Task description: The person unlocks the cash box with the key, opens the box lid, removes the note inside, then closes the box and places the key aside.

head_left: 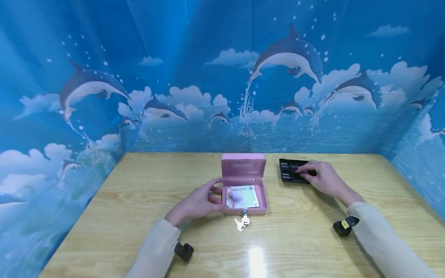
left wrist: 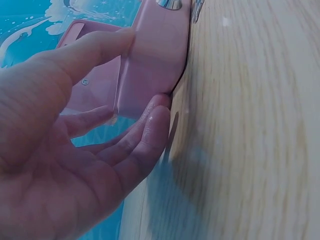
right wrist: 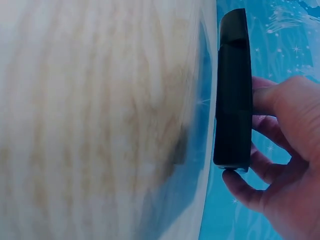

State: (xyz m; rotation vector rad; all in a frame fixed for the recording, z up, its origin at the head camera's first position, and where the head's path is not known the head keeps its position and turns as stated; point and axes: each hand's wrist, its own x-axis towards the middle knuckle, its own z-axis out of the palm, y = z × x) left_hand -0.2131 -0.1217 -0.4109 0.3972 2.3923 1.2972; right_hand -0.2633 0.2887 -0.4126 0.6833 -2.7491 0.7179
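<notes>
Dolphins (head_left: 292, 58) leap behind the table (head_left: 288, 243), where a left hand (head_left: 199, 200) grips a pink box (head_left: 253, 212) and a right hand (head_left: 326, 178) pinches a black tray (head_left: 286, 170) to its right, probably best kept level.

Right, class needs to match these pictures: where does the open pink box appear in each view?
Head: pink box just below and right of centre, beside the left hand.
Left wrist: top of the picture, left of centre.
Right wrist: not in it.
Shared landmark: the wooden table, visible in all three.
</notes>
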